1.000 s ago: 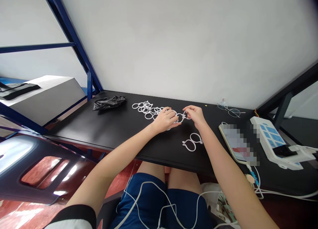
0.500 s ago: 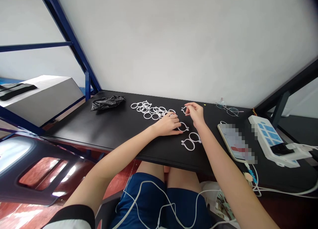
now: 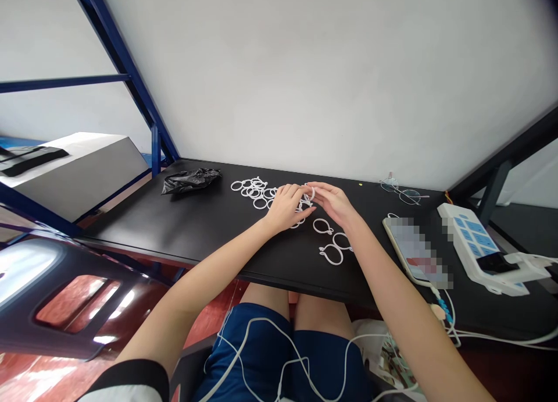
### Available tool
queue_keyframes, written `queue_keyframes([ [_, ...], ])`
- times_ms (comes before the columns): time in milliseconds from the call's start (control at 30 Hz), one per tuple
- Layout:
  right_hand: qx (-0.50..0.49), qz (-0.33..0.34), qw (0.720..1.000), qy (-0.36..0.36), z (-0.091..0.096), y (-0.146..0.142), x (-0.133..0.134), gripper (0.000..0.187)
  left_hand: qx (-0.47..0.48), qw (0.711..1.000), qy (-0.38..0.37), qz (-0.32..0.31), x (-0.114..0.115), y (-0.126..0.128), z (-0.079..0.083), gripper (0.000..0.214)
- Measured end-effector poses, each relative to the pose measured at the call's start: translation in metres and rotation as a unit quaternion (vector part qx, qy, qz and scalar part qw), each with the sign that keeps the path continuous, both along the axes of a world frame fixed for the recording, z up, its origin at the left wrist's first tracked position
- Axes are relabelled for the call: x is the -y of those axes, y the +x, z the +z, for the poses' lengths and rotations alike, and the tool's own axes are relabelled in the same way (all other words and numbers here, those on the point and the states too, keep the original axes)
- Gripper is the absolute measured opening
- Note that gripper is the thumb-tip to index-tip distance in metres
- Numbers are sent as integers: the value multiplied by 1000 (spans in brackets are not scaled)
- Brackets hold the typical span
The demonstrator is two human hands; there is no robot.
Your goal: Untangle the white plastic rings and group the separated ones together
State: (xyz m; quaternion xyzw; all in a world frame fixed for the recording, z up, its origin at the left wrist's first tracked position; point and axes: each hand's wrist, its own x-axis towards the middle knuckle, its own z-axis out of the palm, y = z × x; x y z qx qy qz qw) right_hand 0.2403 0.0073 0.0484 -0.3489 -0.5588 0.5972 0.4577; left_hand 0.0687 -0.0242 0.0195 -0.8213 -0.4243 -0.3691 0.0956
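A heap of white plastic rings (image 3: 255, 191) lies on the black table (image 3: 196, 227). My left hand (image 3: 285, 207) rests at the heap's right end, fingers curled over some rings. My right hand (image 3: 331, 201) meets it from the right, and between the fingertips of both hands is pinched a white ring (image 3: 308, 192). Three separate rings (image 3: 333, 244) lie on the table nearer to me, just beside my right wrist.
A crumpled black plastic bag (image 3: 189, 180) sits at the back left. Spectacles (image 3: 403, 194) lie by the wall at the right. A phone (image 3: 414, 252) and a white power strip (image 3: 477, 245) with cables fill the right side. Blue shelf posts (image 3: 131, 82) stand at the left.
My right hand has moved left to meet my left hand over the heap's end. A ring that my left hand touched half a second ago now lies alone beside the other two.
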Motion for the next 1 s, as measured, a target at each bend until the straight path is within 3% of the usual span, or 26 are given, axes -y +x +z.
queue_keyframes([
  [133,-4,-4,999,44,-3,-2,2,26,24,999,-6,22,-3,-3,-2,31],
  [333,-9,-16,998,55,-7,-1,-1,22,40,999,-7,6,-5,-4,-3,23],
  [500,10,-12,999,42,-7,-2,-1,18,35,999,-4,-4,-8,-6,-4,22],
  [833,-13,-49,998,-31,-8,0,-6,32,-29,997,-39,-54,-8,-5,-2,25],
  [1000,-1,-28,999,-31,-9,1,-6,34,-31,995,-56,-76,-7,-5,-5,19],
])
